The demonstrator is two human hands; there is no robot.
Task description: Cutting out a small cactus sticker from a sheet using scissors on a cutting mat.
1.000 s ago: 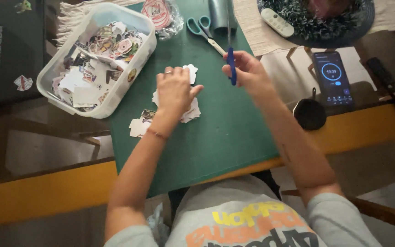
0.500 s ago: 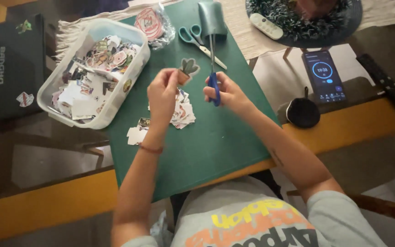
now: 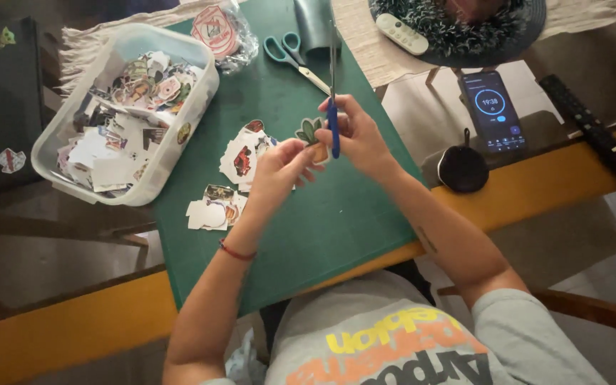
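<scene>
Both hands are now raised together over the green mat [image 3: 301, 221]; a second ago the left hand lay flat on the sticker pile and the right hovered apart with the knife.

Left hand [image 3: 279, 171]: fingers curled, pinching a small sticker [image 3: 309, 130] with green leaves at its upper edge. The sticker is off the mat, held up between the two hands. It came up from the pile [image 3: 244, 153] half a second back and is now drawn closer to the blade.

Right hand [image 3: 358, 135]: closed around a blue-handled craft knife [image 3: 333, 125], held upright, blade pointing away from me. The handle sits just beside the sticker, touching it or nearly so; I cannot tell which.

I read the change as this: picking is over, and the work has moved to trimming or peeling the sticker's edge with the knife tip. That is a judgement, not something seen.

Around them: more cut stickers [image 3: 212, 210] lie left of the hands. A clear tub [image 3: 190, 117] of scraps stands at the mat's left edge. Scissors [image 3: 290, 57] lie untouched at the top. A phone [image 3: 493, 110] and a dark round case [image 3: 463, 169] sit on the table at right.
</scene>
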